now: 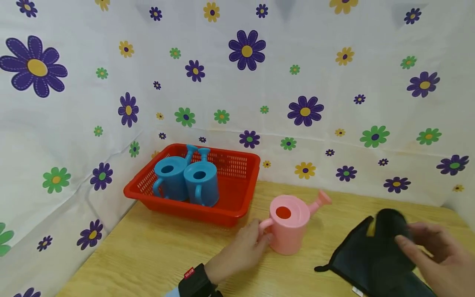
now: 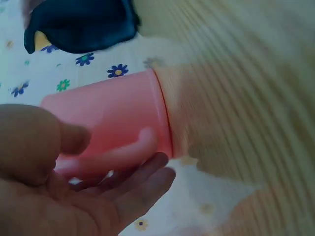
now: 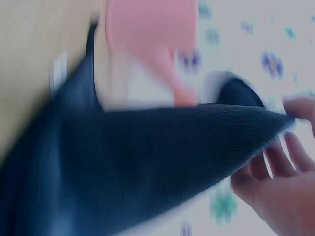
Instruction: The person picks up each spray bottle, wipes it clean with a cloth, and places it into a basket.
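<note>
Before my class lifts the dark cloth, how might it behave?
The dark cloth is probably floppy, since it curves beside the right hand. It seems light, judging by its thin edge, and unlikely to shatter, looking like fabric.

The left hand (image 1: 243, 247) is low at the centre of the head view, its wrist (image 1: 215, 268) bearing a black band (image 1: 196, 282) with a red tag (image 1: 189, 272), and the edge of a light blue sleeve (image 1: 172, 293) just beyond. Its thumb and fingers are bent toward each other in a hold. The right hand (image 1: 441, 251), well apart, extends from the lower right edge with its thumb pointing inward; the right wrist view shows the thumb pinching and the other fingers slightly spread
</note>
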A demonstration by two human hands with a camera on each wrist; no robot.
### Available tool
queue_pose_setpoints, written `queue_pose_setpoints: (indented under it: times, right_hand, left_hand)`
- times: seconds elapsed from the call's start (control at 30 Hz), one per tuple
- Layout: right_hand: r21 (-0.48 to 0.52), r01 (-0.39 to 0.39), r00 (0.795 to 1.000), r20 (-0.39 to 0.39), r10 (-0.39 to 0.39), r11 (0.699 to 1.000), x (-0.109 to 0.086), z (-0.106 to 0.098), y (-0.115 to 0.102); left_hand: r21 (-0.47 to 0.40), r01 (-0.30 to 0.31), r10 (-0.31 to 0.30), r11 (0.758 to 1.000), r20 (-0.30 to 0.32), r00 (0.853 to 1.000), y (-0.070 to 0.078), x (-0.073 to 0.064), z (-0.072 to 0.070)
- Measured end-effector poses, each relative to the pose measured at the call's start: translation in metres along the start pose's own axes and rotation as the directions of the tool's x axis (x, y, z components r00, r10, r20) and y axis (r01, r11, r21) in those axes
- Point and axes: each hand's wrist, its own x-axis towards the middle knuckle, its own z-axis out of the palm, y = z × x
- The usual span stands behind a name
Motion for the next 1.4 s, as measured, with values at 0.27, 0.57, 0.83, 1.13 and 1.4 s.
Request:
queue_pose_setpoints:
  times: [0.27, 0.57, 0.83, 1.13, 1.4]
  right_hand:
    - [0.094, 0.317, 0.931, 0.161, -0.328, 0.944, -0.044, 0.057, -0.061]
    - [-0.172, 0.810, 0.587, 0.258, -0.768, 0.561, -0.048, 0.090, -0.069]
    - [-0.218, 0.886, 0.460, 0.309, -0.832, 0.409, -0.038, 0.087, -0.067]
    - [-0.120, 0.967, 0.254, 0.320, -0.913, 0.227, -0.024, 0.080, -0.072]
    - [-0.240, 0.960, 0.230, 0.382, -0.895, 0.144, -0.024, 0.083, -0.080]
  left_hand:
    - [-0.701, 0.141, -0.161, 0.700, 0.037, 0.986, 0.025, 0.001, 0.007]
    - [-0.912, 0.257, -0.230, 0.320, 0.188, 0.955, 0.030, 0.003, 0.021]
    - [-0.900, 0.238, -0.218, 0.364, 0.166, 0.962, 0.025, 0.006, 0.018]
    - [-0.877, 0.245, -0.218, 0.414, 0.166, 0.962, 0.027, 0.004, 0.011]
    - [-0.870, 0.253, -0.212, 0.422, 0.177, 0.961, 0.030, 0.002, 0.012]
